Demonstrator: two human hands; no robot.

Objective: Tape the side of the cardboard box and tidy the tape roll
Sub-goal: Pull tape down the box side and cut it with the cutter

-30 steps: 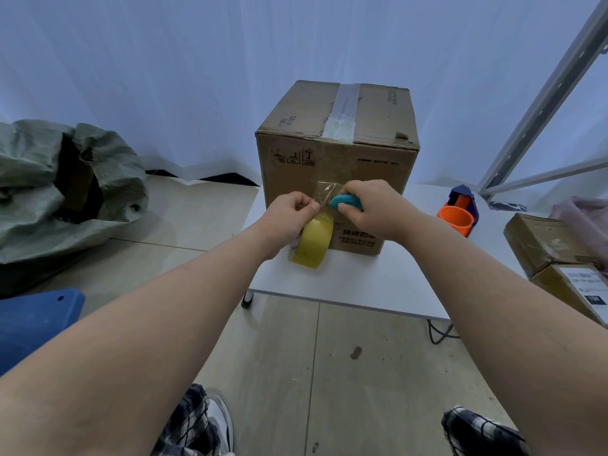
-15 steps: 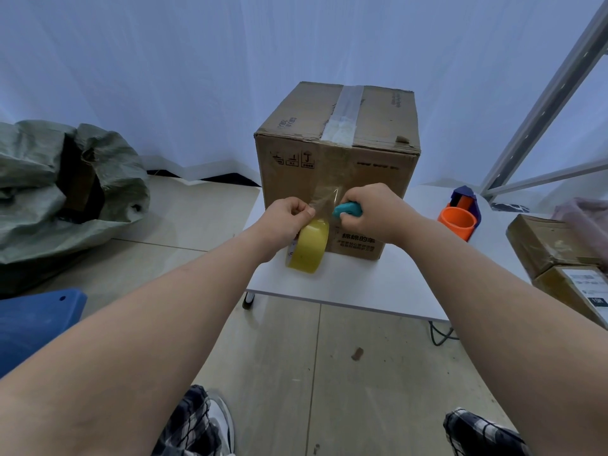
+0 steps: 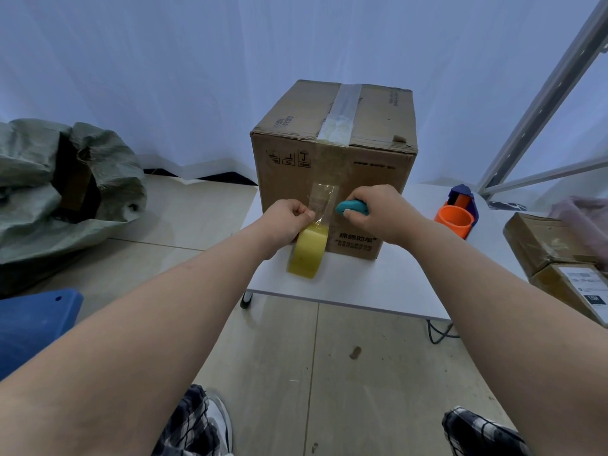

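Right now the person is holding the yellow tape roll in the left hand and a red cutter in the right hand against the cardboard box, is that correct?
Not quite: the cutter in the right hand is teal, not red, as the head view shows. The left hand does hold the yellow tape roll against the cardboard box.

Tape roll now lower beneath the left hand, a longer clear strip against the box.

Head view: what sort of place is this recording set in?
Probably a packing or parcel-handling corner: a taped cardboard box on a white table, labelled parcels on the right, and an orange tape dispenser.
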